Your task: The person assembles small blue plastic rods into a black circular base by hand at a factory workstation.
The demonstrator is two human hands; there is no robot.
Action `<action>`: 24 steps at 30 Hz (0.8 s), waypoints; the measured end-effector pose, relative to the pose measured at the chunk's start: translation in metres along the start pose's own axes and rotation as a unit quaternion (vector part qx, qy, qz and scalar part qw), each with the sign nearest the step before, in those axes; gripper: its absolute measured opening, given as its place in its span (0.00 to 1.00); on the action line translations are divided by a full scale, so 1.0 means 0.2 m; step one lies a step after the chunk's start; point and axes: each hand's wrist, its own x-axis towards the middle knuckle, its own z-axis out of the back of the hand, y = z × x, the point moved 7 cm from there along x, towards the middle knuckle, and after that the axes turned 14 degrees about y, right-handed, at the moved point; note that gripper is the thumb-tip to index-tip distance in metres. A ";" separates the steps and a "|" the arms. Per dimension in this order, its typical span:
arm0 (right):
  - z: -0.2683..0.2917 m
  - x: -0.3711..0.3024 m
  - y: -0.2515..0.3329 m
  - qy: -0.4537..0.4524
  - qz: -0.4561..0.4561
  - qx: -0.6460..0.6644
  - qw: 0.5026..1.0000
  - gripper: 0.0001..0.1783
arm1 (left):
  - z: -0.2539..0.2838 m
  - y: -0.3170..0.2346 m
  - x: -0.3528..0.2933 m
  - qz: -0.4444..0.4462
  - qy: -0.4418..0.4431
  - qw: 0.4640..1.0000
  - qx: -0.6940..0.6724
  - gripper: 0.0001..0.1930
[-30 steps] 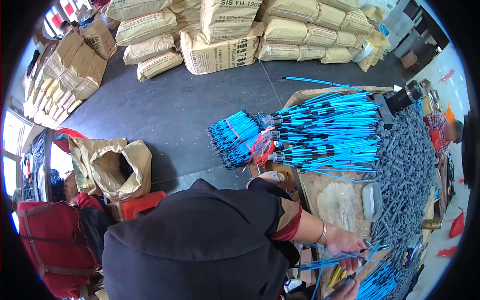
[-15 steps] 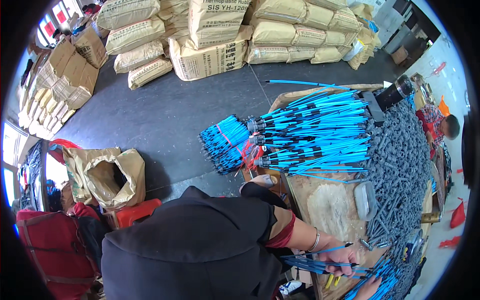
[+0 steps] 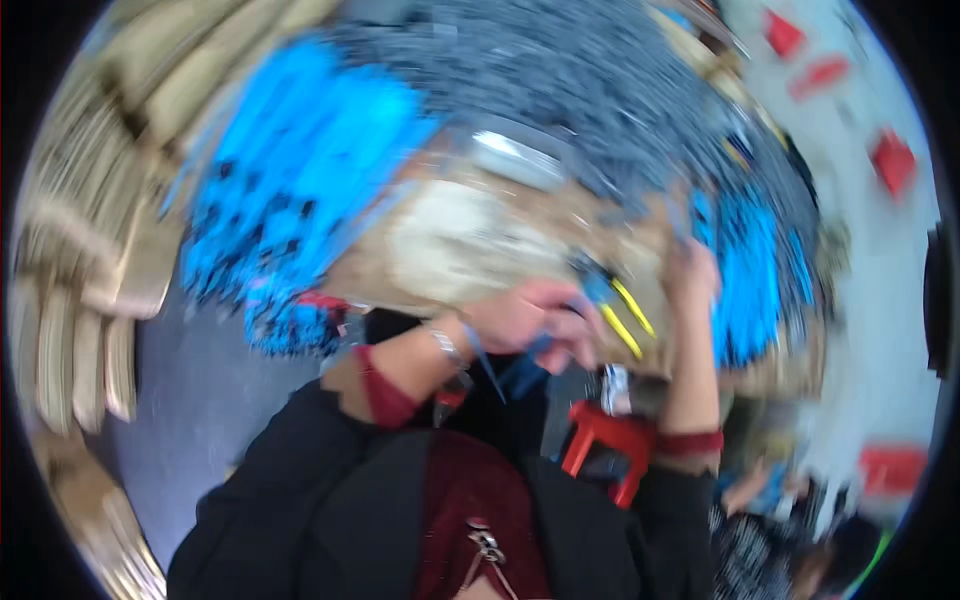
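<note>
My left hand (image 3: 540,318) is closed round a few thin blue tubes (image 3: 487,362), held above the near edge of the wooden worktable. A bracelet circles that wrist. My right hand (image 3: 692,275) reaches forward beside a bundle of blue tubes (image 3: 745,280) lying at the table's right. Motion smears its fingertips, so whether anything is between them cannot be made out. Between my hands lies a pair of pliers with yellow handles (image 3: 628,318). Past them spreads a large heap of small grey plastic fittings (image 3: 600,90).
A big stack of blue tubes with black ends (image 3: 300,170) covers the table's left. A clear plastic box (image 3: 518,158) stands at the heap's edge. Below the table is a red stool (image 3: 610,450). Tan sacks (image 3: 90,340) are piled at left; another person (image 3: 770,545) is at lower right.
My view has swung round to the right and is blurred, so the table now lies straight ahead. My left hand still grips tubes, but fewer show. My right hand has moved forward from the tube bundle.
</note>
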 end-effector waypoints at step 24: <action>0.76 -0.34 -0.11 -0.095 0.071 0.496 0.860 0.08 | 0.09 0.07 0.12 -0.069 -0.027 0.989 -0.129 0.10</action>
